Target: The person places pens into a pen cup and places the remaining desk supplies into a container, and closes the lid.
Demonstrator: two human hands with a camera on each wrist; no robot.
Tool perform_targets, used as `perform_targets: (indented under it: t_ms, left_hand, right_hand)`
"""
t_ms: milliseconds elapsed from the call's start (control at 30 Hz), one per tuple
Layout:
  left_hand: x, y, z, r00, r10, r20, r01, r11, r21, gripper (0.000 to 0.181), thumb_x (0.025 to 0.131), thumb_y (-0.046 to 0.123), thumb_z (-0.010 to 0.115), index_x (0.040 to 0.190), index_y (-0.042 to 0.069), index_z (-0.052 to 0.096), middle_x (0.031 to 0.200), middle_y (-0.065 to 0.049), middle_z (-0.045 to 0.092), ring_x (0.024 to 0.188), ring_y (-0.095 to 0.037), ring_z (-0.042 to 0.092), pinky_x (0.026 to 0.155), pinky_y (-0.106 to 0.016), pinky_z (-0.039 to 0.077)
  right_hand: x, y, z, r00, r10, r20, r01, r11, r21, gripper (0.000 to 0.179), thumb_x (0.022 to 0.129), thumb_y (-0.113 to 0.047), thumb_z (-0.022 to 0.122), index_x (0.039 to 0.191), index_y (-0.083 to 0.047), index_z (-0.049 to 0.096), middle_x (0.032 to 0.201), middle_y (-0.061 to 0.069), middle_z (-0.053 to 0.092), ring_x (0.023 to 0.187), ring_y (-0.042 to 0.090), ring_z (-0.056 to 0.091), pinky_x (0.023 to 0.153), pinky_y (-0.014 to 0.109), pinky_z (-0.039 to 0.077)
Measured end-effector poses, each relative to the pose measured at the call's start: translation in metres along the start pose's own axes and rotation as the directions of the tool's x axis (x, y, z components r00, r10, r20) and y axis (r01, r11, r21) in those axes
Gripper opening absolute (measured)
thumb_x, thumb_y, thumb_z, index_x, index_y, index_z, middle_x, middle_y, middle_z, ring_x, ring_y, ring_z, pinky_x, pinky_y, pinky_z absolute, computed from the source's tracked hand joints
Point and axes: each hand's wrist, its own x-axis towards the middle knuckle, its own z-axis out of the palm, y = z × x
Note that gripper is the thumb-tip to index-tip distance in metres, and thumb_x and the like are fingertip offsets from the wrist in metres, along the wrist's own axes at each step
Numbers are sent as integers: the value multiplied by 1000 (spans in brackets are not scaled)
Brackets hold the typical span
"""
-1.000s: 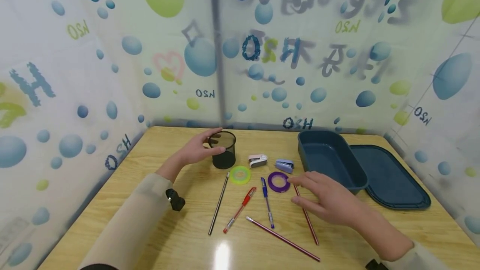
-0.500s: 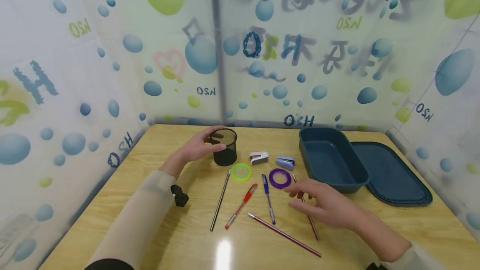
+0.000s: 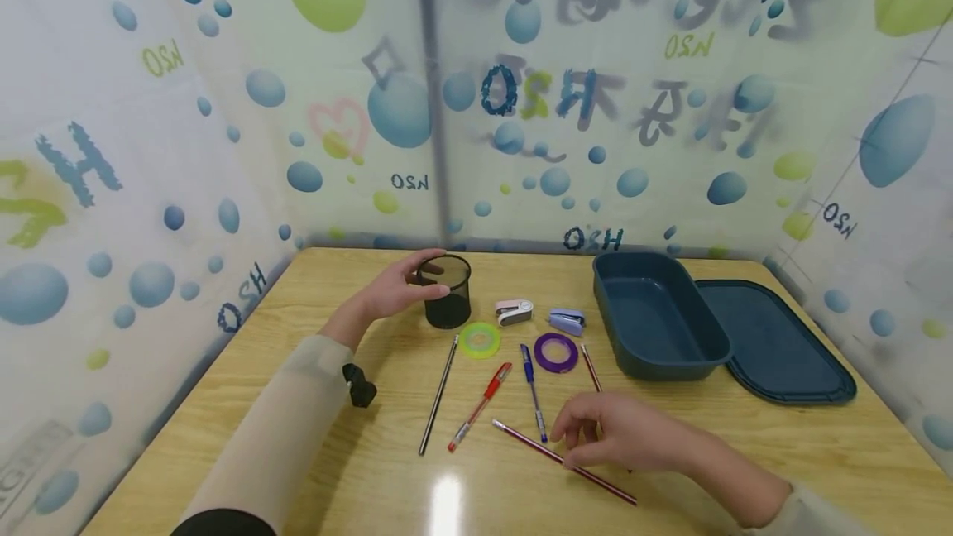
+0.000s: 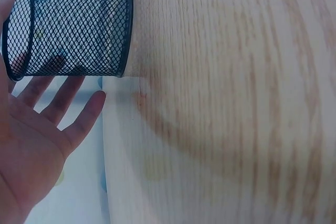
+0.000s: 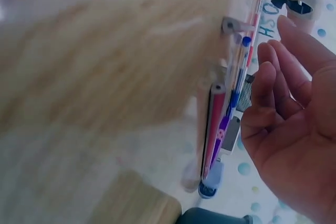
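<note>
My left hand (image 3: 390,288) holds the black mesh pen holder (image 3: 448,313) at its rim, thumb on the near side and fingers on the far side. The left wrist view shows the fingers around the mesh wall (image 4: 79,30). Over the near maroon pencil (image 3: 521,438) hovers my right hand (image 3: 633,434), fingers bent and thumb apart from them; in the right wrist view nothing shows between them. A second maroon pencil (image 3: 591,366) is partly hidden behind that hand. To the left lie a blue pen (image 3: 532,391), a red pen (image 3: 480,406) and a dark pencil (image 3: 439,395).
A pink-white stapler (image 3: 514,313), a lilac stapler (image 3: 567,321), a yellow-green ring (image 3: 480,340) and a purple ring (image 3: 556,352) lie mid-table. A dark blue bin (image 3: 663,366) stands at the right, its flat lid (image 3: 782,346) beside it. Printed curtains surround the table.
My right hand has moved nearer to me, from beside the far maroon pencil to above the near one, with its fingers bending more. The left hand stays on the pen holder.
</note>
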Motion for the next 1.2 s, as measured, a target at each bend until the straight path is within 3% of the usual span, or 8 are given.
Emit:
perform_targets:
  t_ms: [433,667,1000,1200]
  left_hand:
    - [-3,3,0,1000,-18,-9,17,1000,-21,78,101,47,78,169,32,42,160,-13,59,142,-46,60,115,-62,49]
    - [-3,4,-1,1000,-9,-5,9,1000,-18,78,102,45,78,169,32,42,159,-14,59,142,-47,60,116,-63,49]
    - [-2,0,-1,1000,-6,0,6,1000,-11,79,102,47,78,170,31,40,161,-15,58,143,-47,59,117,-63,48]
    - [-1,1,-1,1000,-4,3,4,1000,-6,80,102,49,77,170,31,40,162,-14,58,143,-47,59,117,-63,49]
  right_hand:
    - [2,-4,10,995,89,52,-86,995,-53,18,97,-14,84,111,-25,80,90,-11,68,81,3,60,73,22,51]
    - [0,-3,12,994,85,63,-80,993,-81,20,97,-18,85,113,-28,81,90,-13,68,80,2,60,73,22,52]
    - [6,-12,21,1000,6,9,-3,958,-287,17,95,-28,88,110,-28,80,86,-23,63,77,-5,56,72,20,51]
    - [9,-13,23,1000,21,-9,-22,949,-315,14,97,-26,86,109,-29,81,86,-23,65,76,-5,56,70,21,51]
